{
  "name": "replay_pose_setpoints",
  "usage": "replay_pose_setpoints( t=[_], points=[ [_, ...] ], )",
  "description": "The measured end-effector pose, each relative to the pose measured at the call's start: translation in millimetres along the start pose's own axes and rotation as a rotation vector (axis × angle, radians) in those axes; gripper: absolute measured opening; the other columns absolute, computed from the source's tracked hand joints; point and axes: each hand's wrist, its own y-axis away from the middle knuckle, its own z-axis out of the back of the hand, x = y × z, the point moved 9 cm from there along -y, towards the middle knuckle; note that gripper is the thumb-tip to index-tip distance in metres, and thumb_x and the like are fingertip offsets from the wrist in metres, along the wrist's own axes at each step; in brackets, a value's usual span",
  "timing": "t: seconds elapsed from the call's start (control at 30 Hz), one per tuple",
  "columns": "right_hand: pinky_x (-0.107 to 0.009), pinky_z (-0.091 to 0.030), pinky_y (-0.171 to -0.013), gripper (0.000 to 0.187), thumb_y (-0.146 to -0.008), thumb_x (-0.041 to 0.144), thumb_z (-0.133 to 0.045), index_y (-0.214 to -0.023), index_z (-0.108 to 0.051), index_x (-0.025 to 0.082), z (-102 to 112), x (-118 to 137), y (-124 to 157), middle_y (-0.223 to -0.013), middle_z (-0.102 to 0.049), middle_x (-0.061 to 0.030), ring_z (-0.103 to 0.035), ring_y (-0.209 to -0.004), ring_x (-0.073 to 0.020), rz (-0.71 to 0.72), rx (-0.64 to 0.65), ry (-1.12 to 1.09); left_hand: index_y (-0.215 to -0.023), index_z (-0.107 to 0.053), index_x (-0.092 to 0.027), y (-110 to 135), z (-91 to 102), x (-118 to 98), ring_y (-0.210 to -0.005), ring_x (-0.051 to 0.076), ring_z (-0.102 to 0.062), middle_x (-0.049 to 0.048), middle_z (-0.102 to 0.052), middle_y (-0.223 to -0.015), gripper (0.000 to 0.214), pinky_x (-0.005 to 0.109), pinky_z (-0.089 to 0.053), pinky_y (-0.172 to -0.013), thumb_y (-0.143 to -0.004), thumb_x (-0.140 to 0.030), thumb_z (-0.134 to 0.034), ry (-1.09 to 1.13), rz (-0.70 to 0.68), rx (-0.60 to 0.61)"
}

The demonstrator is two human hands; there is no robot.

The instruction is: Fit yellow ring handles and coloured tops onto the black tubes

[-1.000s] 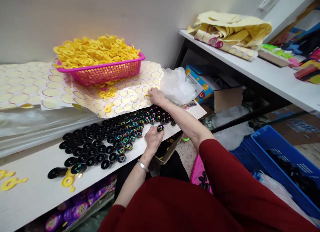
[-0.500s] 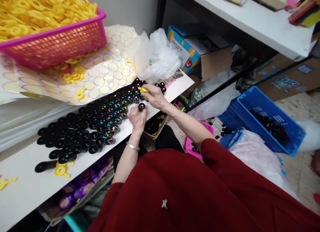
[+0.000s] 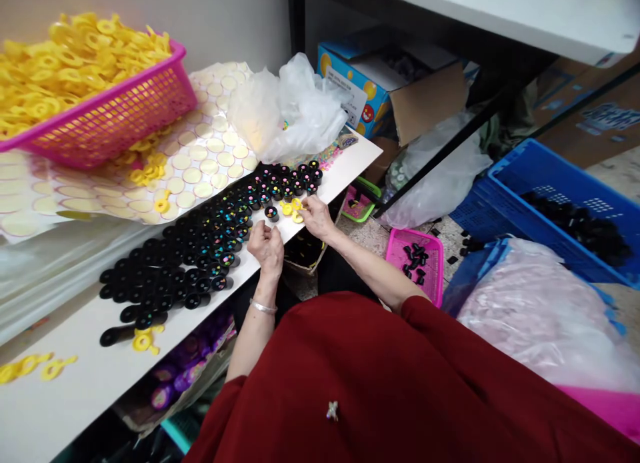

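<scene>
My left hand (image 3: 267, 250) is loosely curled at the front edge of the white table, and I see nothing in its fingers. Just beyond its fingertips a small black cup (image 3: 271, 214) with coloured bits in its top stands upright. My right hand (image 3: 319, 220) pinches at a little cluster of yellow plastic rings with tabs (image 3: 287, 208); its fingertips partly hide the nearest ring. Behind both hands stand many black cups (image 3: 200, 250) in packed rows, those toward the right holding coloured bits and those at the left looking plain black inside.
A pink basket (image 3: 135, 110) heaped with yellow rings stands on a sheet of round stickers (image 3: 210, 163). Clear plastic bags (image 3: 300, 113) lie behind the cups. At the right are an open carton (image 3: 370, 83), a blue crate (image 3: 575, 216) and a pink tray (image 3: 415, 263) on the floor.
The black cup has left my left hand and stands on the table. My right hand has come down nearer the table edge, where yellow rings now lie. The view has shifted slightly.
</scene>
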Motion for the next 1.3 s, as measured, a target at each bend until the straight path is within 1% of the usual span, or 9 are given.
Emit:
replay_pose_setpoints(
  t=[0.13,0.23,0.47,0.73,0.9,1.03,1.13,1.23,1.3],
  points=[
    [-0.027,-0.043,-0.077,0.014,-0.081,0.014,-0.042,-0.076,-0.055,0.016,5,-11,-2,-0.087,-0.055,-0.005,-0.052,-0.082,-0.0156,-0.017,-0.064,0.025,-0.079,-0.061,-0.017,3,-1.7,-13,-0.06,0.011,-0.044,-0.0031,-0.046,-0.06,0.014,0.024,-0.041,-0.067,-0.072,-0.022,-0.05,0.007,-0.068,-0.005],
    [-0.026,-0.043,-0.079,0.02,-0.085,0.011,-0.038,-0.078,-0.056,0.015,7,-8,-3,-0.088,-0.056,-0.0062,-0.053,-0.085,-0.0149,0.081,-0.086,0.069,-0.076,-0.062,-0.017,4,-5.6,-19,-0.06,0.012,-0.044,-0.0023,-0.046,-0.061,0.013,0.025,-0.04,-0.066,-0.071,-0.021,-0.05,0.025,-0.097,0.005],
    [-0.028,-0.044,-0.081,0.03,-0.093,0.011,-0.031,-0.091,-0.061,0.012,2,4,4,-0.103,-0.059,-0.015,-0.055,-0.093,-0.0183,0.293,0.014,0.398,-0.088,-0.061,-0.017,1,-3.0,-14,-0.063,0.012,-0.047,-0.002,-0.049,-0.067,0.021,0.025,-0.043,-0.069,-0.069,-0.019,-0.051,-0.02,-0.013,-0.047],
    [-0.034,-0.045,-0.075,0.043,-0.096,0.016,-0.021,-0.09,-0.063,0.012,2,14,4,-0.107,-0.061,-0.0181,-0.054,-0.09,-0.0205,0.39,0.064,0.543,-0.113,-0.056,-0.015,-7,-11.7,-12,-0.055,0.006,-0.045,0.0079,-0.055,-0.108,0.051,0.023,-0.043,-0.061,-0.063,-0.014,-0.056,0.015,0.054,0.043],
    [-0.036,-0.044,-0.074,0.045,-0.097,0.02,-0.02,-0.092,-0.064,0.013,5,15,0,-0.105,-0.062,-0.0166,-0.053,-0.091,-0.0221,0.396,0.086,0.57,-0.103,-0.061,-0.015,-11,-17.2,-12,-0.056,0.007,-0.044,0.0044,-0.058,-0.096,0.041,0.022,-0.042,-0.061,-0.063,-0.012,-0.054,0.022,0.038,0.103],
    [-0.038,-0.045,-0.078,0.046,-0.096,0.021,-0.019,-0.092,-0.065,0.014,20,17,-2,-0.1,-0.062,-0.0165,-0.054,-0.092,-0.0232,0.342,0.025,0.499,-0.102,-0.061,-0.014,-8,-3.1,-15,-0.053,0.005,-0.04,0.0045,-0.057,-0.097,0.038,0.021,-0.04,-0.058,-0.065,-0.01,-0.052,0.062,0.065,0.021],
    [-0.039,-0.045,-0.083,0.043,-0.096,0.023,-0.023,-0.09,-0.065,0.017,32,31,10,-0.1,-0.063,-0.0141,-0.055,-0.094,-0.0219,0.413,-0.044,0.337,-0.094,-0.063,-0.015,-4,7.3,-27,-0.055,0.005,-0.042,0.0011,-0.056,-0.084,0.023,0.019,-0.038,-0.056,-0.073,-0.021,-0.057,0.206,0.089,-0.029],
    [-0.039,-0.047,-0.084,0.038,-0.095,0.029,-0.029,-0.086,-0.064,0.021,34,49,33,-0.098,-0.064,-0.0113,-0.057,-0.095,-0.0206,0.563,-0.038,0.178,-0.08,-0.063,-0.014,-4,-5.9,-32,-0.048,0.005,-0.041,-0.0024,-0.052,-0.063,0.027,0.018,-0.032,-0.046,-0.076,-0.041,-0.061,0.524,0.259,0.117],
    [-0.039,-0.049,-0.083,0.035,-0.095,0.031,-0.032,-0.083,-0.064,0.022,31,57,48,-0.096,-0.065,-0.0102,-0.059,-0.094,-0.0201,0.634,-0.008,0.117,-0.073,-0.062,-0.014,-2,-21.8,-33,-0.042,0.004,-0.038,-0.003,-0.052,-0.055,0.03,0.017,-0.025,-0.039,-0.07,-0.043,-0.066,0.7,0.409,0.267]
  ],
)
